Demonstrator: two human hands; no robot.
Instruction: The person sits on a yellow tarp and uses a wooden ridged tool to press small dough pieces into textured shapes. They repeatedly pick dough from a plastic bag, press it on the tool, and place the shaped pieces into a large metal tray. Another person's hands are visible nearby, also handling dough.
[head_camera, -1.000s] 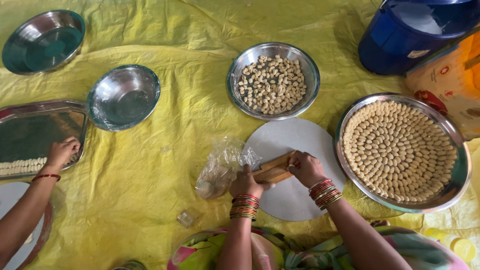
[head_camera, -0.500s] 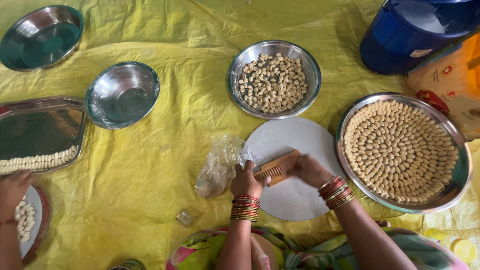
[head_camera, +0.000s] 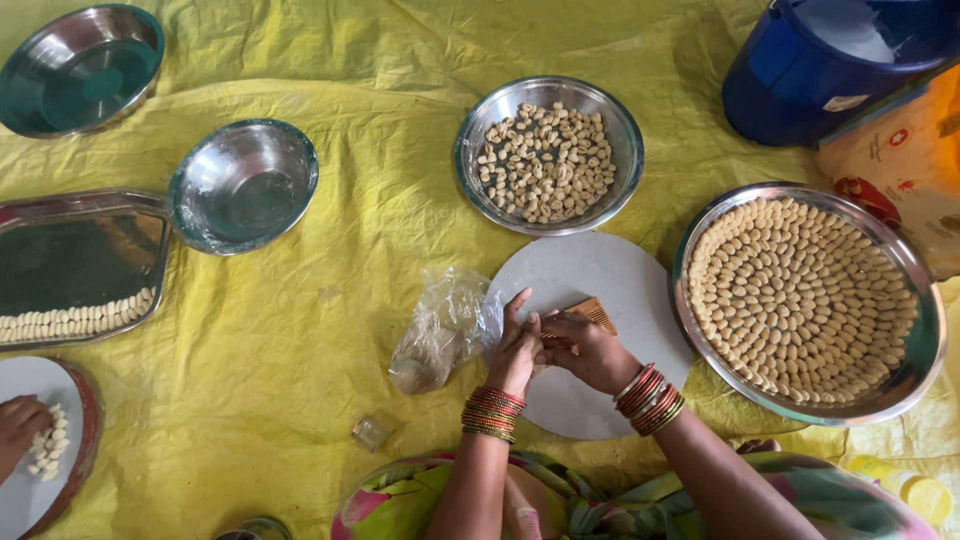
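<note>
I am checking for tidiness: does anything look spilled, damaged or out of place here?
Nothing looks spilled. Only a crumpled clear plastic bag lies loose on the yellow sheet, beside the left hand on the round board.

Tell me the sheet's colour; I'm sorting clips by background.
Yellow, a crinkled plastic sheet under all the bowls; the head view shows it.

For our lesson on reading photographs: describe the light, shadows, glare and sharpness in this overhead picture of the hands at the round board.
Head view: soft, even daylight, with only faint shadows under the left hand and right hand. Mild glare on the empty steel bowl and the rectangular tray. The comb-like wooden tool and the round white board are sharp. The blue bucket near the corner looks slightly stretched.
</note>
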